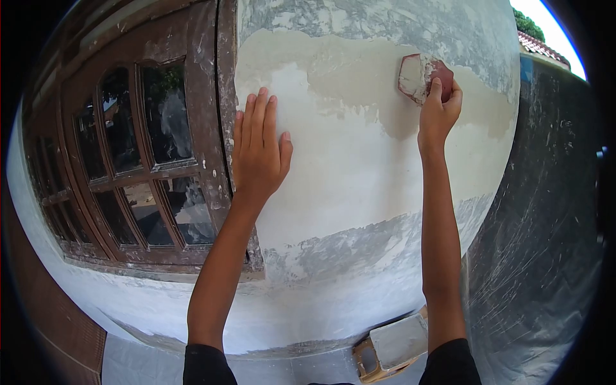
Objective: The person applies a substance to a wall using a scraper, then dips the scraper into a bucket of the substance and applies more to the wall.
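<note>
My right hand (440,114) is raised at the upper right, thumb and fingers closed on a dark red putty scraper (440,78). Pale putty coats the left part of its face, and it is held against or very close to the wall. Lower on the left, my left hand (261,144) lies flat on the wall beside the window frame, fingers stretched out and holding nothing. Between both hands runs a wide band of white and beige putty (346,147) on the wall. Rougher grey plaster (359,19) shows above and below this band.
A brown wooden window (138,154) with several glass panes fills the left side, its frame spotted with white. Dark plastic sheeting (539,212) hangs on the right. Below, a yellowish stool (367,359) carries a grey-white flat board or tray (399,341). Roof tiles (542,48) appear at top right.
</note>
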### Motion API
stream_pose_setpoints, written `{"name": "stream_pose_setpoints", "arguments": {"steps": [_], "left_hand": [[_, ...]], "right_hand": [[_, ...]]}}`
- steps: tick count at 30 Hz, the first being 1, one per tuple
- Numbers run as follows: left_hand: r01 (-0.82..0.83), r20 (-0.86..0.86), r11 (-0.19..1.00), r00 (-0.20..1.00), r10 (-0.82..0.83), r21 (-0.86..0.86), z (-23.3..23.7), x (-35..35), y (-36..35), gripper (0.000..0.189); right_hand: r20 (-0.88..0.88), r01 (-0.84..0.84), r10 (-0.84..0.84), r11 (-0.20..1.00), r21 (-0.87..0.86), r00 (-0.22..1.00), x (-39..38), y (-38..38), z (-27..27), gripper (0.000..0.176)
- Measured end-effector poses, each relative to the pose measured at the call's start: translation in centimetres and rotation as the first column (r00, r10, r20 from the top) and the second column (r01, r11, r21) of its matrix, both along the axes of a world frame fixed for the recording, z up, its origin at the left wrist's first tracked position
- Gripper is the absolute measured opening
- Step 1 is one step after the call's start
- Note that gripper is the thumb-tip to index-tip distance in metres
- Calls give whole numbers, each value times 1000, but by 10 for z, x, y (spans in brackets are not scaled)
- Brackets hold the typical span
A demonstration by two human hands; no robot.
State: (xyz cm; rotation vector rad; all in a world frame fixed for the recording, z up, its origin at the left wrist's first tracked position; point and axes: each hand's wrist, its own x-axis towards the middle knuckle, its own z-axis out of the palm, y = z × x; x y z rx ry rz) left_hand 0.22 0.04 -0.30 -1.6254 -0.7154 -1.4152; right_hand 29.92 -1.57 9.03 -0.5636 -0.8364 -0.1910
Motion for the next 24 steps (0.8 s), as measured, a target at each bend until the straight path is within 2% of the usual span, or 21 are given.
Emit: {"name": "stream_pose_setpoints", "arguments": {"steps": [2,4,6,9,13,16,18,20,21,22,24], "left_hand": [[-3,-2,1000,1000,3,0,0,0,0,61],[7,2,1000,1000,-7,2,0,0,0,60],[12,-4,1000,1000,-12,3,0,-1,1,60],[19,-6,1000,1000,-19,5,0,-1,-1,60],[17,-2,1000,1000,-17,2,0,-1,-2,60],[22,-3,1000,1000,-22,10,0,-1,-1,60],[15,1,1000,1000,-15,10,0,-1,0,60],[8,1,1000,1000,-8,8,0,-1,1,60],[11,0,1000,1000,-11,8,1,-1,0,60],[16,-2,1000,1000,-16,7,0,-1,-1,60],[17,-6,1000,1000,-17,-1,-1,-1,0,61]], "right_hand": [[189,-227,209,970,82,960,-20,0,-8,35],[372,-259,234,966,17,898,-42,0,-13,35],[467,-121,140,990,-71,873,-61,1,-17,36],[533,-32,78,995,-94,843,-71,7,-14,37],[571,-43,80,996,-78,817,-72,9,-6,37],[550,39,8,997,-74,835,-63,11,1,36],[371,-272,265,962,-35,890,-58,15,7,35],[397,-303,285,953,-18,872,-63,12,0,36],[502,-58,79,997,-57,861,-67,5,-5,37],[605,195,-115,979,-67,788,-68,1,-8,37],[569,221,-142,973,-71,810,-58,9,-2,38]]}}
